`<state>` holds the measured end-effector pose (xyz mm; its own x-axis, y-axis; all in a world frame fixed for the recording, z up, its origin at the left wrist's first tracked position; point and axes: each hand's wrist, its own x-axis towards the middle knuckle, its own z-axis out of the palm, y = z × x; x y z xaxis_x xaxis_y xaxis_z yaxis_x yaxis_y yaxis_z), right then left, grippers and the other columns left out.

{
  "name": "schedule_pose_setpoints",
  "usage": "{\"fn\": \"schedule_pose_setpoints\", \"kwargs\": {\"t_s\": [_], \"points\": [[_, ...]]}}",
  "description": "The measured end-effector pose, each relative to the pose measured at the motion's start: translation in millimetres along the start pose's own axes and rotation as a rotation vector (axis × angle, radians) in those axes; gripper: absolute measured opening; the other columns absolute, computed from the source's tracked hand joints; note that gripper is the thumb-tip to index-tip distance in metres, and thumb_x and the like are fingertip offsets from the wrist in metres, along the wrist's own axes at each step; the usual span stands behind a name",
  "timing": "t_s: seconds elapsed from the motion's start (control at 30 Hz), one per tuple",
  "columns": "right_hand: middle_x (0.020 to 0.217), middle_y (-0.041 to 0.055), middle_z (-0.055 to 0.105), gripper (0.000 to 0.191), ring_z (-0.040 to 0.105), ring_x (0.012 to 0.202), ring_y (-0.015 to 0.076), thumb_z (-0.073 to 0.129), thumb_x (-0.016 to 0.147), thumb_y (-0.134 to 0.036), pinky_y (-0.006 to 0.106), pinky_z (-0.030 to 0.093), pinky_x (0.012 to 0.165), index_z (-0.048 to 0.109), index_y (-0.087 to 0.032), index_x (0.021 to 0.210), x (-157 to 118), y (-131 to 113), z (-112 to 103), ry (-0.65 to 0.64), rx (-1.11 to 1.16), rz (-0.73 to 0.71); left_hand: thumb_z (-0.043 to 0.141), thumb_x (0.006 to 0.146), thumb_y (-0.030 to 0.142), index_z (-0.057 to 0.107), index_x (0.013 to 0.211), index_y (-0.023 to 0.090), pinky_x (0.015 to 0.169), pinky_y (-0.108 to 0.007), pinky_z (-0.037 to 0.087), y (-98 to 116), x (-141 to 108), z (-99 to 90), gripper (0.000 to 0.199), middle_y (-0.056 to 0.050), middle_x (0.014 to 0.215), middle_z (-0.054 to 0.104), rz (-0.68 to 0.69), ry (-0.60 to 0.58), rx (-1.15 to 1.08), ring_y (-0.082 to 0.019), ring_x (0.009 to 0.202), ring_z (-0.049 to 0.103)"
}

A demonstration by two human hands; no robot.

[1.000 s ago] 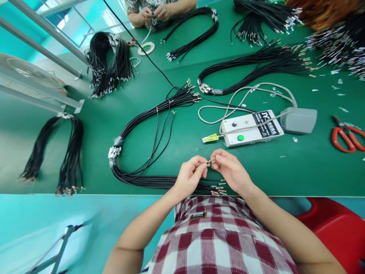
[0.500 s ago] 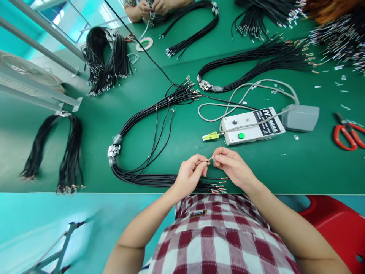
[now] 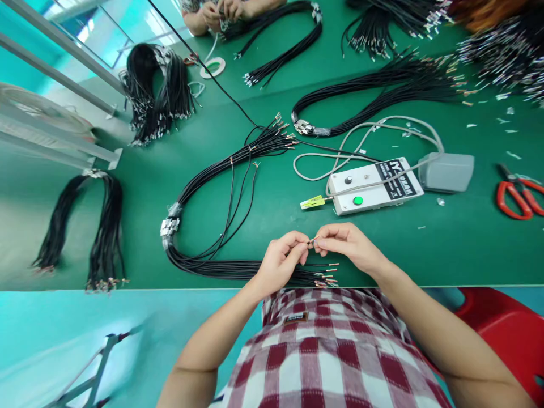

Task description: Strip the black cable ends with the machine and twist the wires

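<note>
My left hand (image 3: 284,258) pinches the end of a black cable close to the table's front edge. Thin coloured wires (image 3: 313,240) stick out of that end, and my right hand (image 3: 344,243) has its thumb and fingertips closed on them. The fingertips of both hands nearly meet. Beneath and left of my left hand runs a curved bundle of black cables (image 3: 229,268), gathered by silvery connectors (image 3: 169,226) at its bend. Several stripped ends (image 3: 326,279) of the bundle lie just below my hands.
Beyond my hands lies a white control box (image 3: 374,187) with a green button and a yellow-green clip (image 3: 313,202). A grey pedal (image 3: 447,172) and red-handled cutters (image 3: 516,195) are to the right. More cable bundles (image 3: 157,90) lie around. Another person's hands (image 3: 223,12) work at the far edge.
My right hand has shifted slightly, its fingertips drawing closer to my left fingertips at the wire ends. My left hand stays nearly in place. The whole view has moved a little.
</note>
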<state>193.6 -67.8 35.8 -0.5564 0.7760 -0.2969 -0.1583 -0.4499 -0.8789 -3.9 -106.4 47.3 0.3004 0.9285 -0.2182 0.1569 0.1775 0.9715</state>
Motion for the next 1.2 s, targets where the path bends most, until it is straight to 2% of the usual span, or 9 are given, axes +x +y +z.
{"fn": "schedule_pose_setpoints", "kwargs": {"t_s": [0.27, 0.47, 0.57, 0.67, 0.77, 0.87, 0.97, 1.07, 1.2], "points": [[0.068, 0.0019, 0.071, 0.021, 0.059, 0.060, 0.0096, 0.080, 0.071, -0.035, 0.023, 0.046, 0.061, 0.076, -0.015, 0.070, 6, -1, -5, -0.191, 0.125, 0.122, 0.056, 0.095, 0.046, 0.063, 0.092, 0.013, 0.055, -0.023, 0.034, 2, 0, -9.8, 0.034, 0.001, 0.061, 0.054, -0.003, -0.154, -0.087, -0.009, 0.055, 0.043], [0.072, 0.0017, 0.070, 0.023, 0.058, 0.062, 0.0093, 0.080, 0.072, -0.037, 0.024, 0.045, 0.063, 0.074, -0.015, 0.073, 5, 10, 4, -0.189, 0.148, 0.126, 0.061, 0.092, 0.049, 0.059, 0.090, 0.013, 0.048, -0.021, 0.028, 0, 2, -14.0, 0.036, 0.002, 0.058, 0.052, -0.069, -0.214, -0.221, -0.006, 0.049, 0.037], [0.075, 0.0007, 0.068, 0.024, 0.055, 0.064, 0.0098, 0.077, 0.076, -0.040, 0.025, 0.045, 0.065, 0.071, -0.017, 0.075, 1, 12, 14, -0.037, 0.068, -0.003, 0.061, 0.092, 0.049, 0.057, 0.088, 0.014, 0.046, -0.020, 0.025, -3, 1, -10.0, 0.036, 0.003, 0.057, 0.050, -0.101, -0.154, -0.235, -0.006, 0.048, 0.035], [0.072, -0.0001, 0.064, 0.027, 0.053, 0.065, 0.0111, 0.073, 0.080, -0.044, 0.026, 0.045, 0.066, 0.067, -0.018, 0.076, -5, 15, 24, 0.096, -0.051, -0.095, 0.059, 0.094, 0.043, 0.058, 0.099, 0.016, 0.055, -0.020, 0.038, -8, -2, -0.7, 0.027, -0.002, 0.077, 0.058, 0.006, -0.009, -0.171, -0.009, 0.064, 0.051], [0.071, -0.0011, 0.060, 0.030, 0.051, 0.063, 0.0107, 0.070, 0.081, -0.047, 0.026, 0.042, 0.063, 0.064, -0.018, 0.075, -8, 18, 26, 0.120, -0.094, -0.111, 0.060, 0.095, 0.036, 0.062, 0.117, 0.020, 0.074, -0.025, 0.047, -8, -3, 9.3, 0.028, -0.006, 0.102, 0.058, 0.159, 0.039, -0.030, -0.014, 0.086, 0.057], [0.066, -0.0035, 0.054, 0.032, 0.045, 0.058, 0.0093, 0.070, 0.080, -0.047, 0.025, 0.037, 0.057, 0.058, -0.019, 0.072, -9, 19, 23, 0.120, -0.096, -0.082, 0.068, 0.089, 0.031, 0.071, 0.106, 0.021, 0.081, -0.027, 0.048, -6, 2, 16.8, 0.020, -0.007, 0.101, 0.053, 0.239, 0.088, 0.041, -0.017, 0.096, 0.056], [0.063, -0.0040, 0.053, 0.030, 0.043, 0.056, 0.0092, 0.068, 0.080, -0.046, 0.025, 0.034, 0.054, 0.057, -0.019, 0.073, -10, 17, 18, 0.135, -0.154, -0.055, 0.072, 0.085, 0.030, 0.072, 0.087, 0.017, 0.065, -0.023, 0.048, -5, 9, 20.9, 0.014, -0.004, 0.092, 0.051, 0.209, 0.155, -0.086, -0.012, 0.079, 0.057], [0.064, -0.0027, 0.054, 0.028, 0.045, 0.058, 0.0107, 0.064, 0.083, -0.045, 0.026, 0.034, 0.055, 0.059, -0.019, 0.073, -10, 13, 14, 0.134, -0.245, -0.047, 0.072, 0.085, 0.035, 0.065, 0.083, 0.015, 0.044, -0.020, 0.038, -8, 13, 23.0, 0.021, -0.002, 0.090, 0.051, 0.112, 0.155, -0.261, -0.004, 0.052, 0.052], [0.061, -0.0037, 0.050, 0.027, 0.043, 0.059, 0.0110, 0.062, 0.082, -0.043, 0.027, 0.034, 0.058, 0.060, -0.018, 0.073, -6, 10, 7, 0.079, -0.324, -0.039, 0.064, 0.090, 0.040, 0.055, 0.088, 0.017, 0.040, -0.021, 0.038, -13, 9, 27.1, 0.025, -0.001, 0.090, 0.055, 0.027, 0.190, -0.253, -0.005, 0.045, 0.054]]}}
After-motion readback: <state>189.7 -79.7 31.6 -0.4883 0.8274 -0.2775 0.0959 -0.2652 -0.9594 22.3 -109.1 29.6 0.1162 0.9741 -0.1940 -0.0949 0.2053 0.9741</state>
